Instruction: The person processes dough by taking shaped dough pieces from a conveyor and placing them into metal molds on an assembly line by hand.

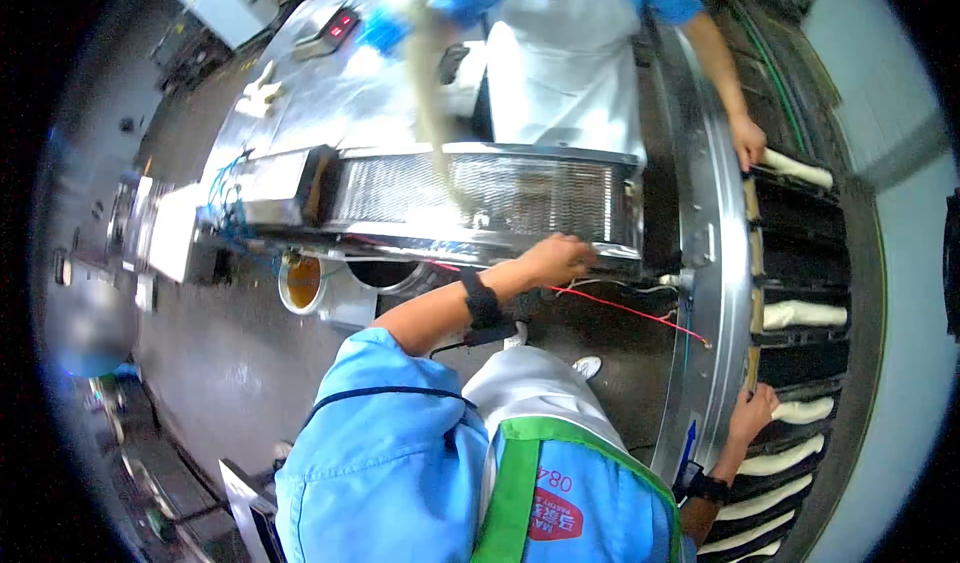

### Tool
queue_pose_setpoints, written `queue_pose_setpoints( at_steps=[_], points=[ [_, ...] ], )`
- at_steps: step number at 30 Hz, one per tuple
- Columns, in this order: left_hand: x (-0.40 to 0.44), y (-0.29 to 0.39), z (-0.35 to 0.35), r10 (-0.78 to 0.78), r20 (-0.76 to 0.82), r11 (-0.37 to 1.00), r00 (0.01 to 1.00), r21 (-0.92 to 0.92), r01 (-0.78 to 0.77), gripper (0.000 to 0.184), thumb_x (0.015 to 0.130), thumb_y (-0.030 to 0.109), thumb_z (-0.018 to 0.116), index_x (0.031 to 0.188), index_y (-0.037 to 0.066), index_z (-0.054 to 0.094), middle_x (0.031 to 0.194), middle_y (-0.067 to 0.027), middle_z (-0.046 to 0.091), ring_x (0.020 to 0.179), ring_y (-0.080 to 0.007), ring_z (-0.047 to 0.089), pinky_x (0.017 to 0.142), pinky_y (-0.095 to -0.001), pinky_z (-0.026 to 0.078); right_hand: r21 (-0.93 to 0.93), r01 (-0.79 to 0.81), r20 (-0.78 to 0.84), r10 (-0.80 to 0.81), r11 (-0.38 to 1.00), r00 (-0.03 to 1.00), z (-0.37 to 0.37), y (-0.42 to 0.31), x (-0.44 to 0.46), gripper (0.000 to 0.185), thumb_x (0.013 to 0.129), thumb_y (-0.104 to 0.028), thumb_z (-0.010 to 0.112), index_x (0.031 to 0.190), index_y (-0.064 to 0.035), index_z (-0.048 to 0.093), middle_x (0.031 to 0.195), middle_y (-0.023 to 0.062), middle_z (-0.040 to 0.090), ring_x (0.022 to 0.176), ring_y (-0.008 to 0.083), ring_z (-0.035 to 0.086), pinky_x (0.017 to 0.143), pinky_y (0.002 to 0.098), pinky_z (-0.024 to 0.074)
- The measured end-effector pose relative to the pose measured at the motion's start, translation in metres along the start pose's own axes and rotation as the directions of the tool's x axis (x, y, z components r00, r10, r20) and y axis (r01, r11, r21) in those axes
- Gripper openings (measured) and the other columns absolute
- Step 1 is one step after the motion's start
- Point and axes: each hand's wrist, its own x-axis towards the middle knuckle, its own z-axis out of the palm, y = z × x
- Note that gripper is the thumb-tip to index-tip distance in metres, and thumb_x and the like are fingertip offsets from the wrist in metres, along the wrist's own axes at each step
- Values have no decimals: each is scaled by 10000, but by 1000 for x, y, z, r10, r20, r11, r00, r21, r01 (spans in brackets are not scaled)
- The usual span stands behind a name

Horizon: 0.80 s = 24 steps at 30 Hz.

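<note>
My left hand, with a black wristband, is at the near edge of the metal mesh conveyor. Its fingers are curled; whatever may be in them is hidden. To the right, my right hand reaches over the steel rail, fingers closed at the near end of a pale dough strip on the dark slotted belt. A long, blurred dough strip hangs from the blue-gloved hand of a co-worker opposite, its lower end over the mesh. The co-worker's bare hand touches another dough strip.
Several dough strips lie on the belt. A steel table carries a scale and dough scraps. Below the conveyor stands a white bucket. A red cord stretches towards the steel rail.
</note>
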Motion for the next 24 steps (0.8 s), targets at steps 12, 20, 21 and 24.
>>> queue_pose_setpoints(
  at_steps=[12, 20, 21, 24],
  points=[
    [-157, -131, -28, -544, -338, 829, 768, -354, 432, 273, 718, 208, 530, 945, 59, 559, 901, -191, 560, 878, -323, 523, 764, -365, 409, -145, 10, 57, -1, 989, 998, 41, 37, 5, 252, 779, -167, 512, 952, 15, 509, 976, 141, 481, 913, 329, 435, 706, 446, 406],
    [-181, -171, -54, -750, -403, 643, 524, -627, 439, 276, 741, 177, 559, 986, 51, 552, 965, -173, 526, 888, -265, 501, 787, -332, 397, -236, -159, 206, 209, 959, 956, 29, 34, 11, 346, 774, -211, 536, 1038, 7, 483, 1132, 146, 444, 1032, 312, 399, 746, 434, 436],
    [-185, -176, -55, -739, -402, 639, 540, -673, 373, 292, 744, 192, 563, 1000, 52, 548, 980, -160, 514, 851, -238, 510, 730, -316, 422, -253, -169, 230, 229, 953, 946, 28, 35, 11, 362, 778, -222, 535, 1056, 4, 474, 1154, 146, 433, 1050, 312, 390, 761, 435, 434],
    [-191, -192, -60, -784, -359, 593, 507, -674, 440, 291, 748, 187, 549, 1005, 51, 546, 983, -147, 501, 816, -217, 525, 617, -296, 456, -277, -157, 211, 220, 948, 953, 37, 47, 12, 379, 779, -235, 534, 1069, 0, 470, 1176, 145, 417, 1066, 313, 385, 768, 433, 435]
  ],
)
